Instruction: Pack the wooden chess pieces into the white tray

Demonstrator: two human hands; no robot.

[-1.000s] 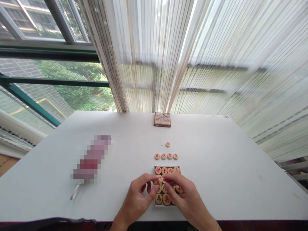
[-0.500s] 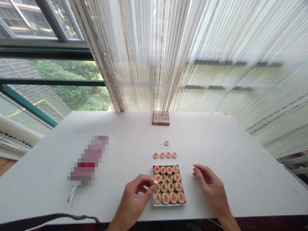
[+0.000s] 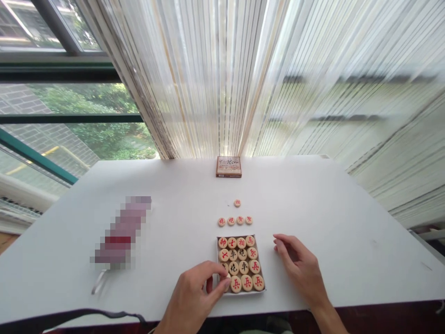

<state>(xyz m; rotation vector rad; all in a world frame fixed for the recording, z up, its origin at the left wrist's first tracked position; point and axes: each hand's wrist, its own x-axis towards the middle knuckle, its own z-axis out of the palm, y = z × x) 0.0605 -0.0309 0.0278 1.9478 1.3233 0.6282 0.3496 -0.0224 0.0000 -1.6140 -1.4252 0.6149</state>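
Note:
My left hand (image 3: 194, 288) pinches a pale wooden Chinese chess piece (image 3: 227, 277) between thumb and fingertips, at the box's lower left corner. Its face is mostly hidden by the fingers. The shallow white box (image 3: 247, 293) holds rows of round Chinese chess pieces (image 3: 246, 283), marked in red or black characters. My fingers cover part of the left column. To the right of the box, my right hand (image 3: 301, 266) rests on the table with loosely bent fingers and holds nothing.
Beyond the box lies a row of several red-marked pieces (image 3: 231, 221), with a single red piece (image 3: 237, 203) behind it. A printed box lid (image 3: 228, 167) sits at the far edge of the white table (image 3: 181, 204). A blurred purple object (image 3: 121, 232) lies left.
My left hand has lowered the pinched piece toward the near left corner of the box. My right hand stays in place beside the box. The view has shifted slightly.

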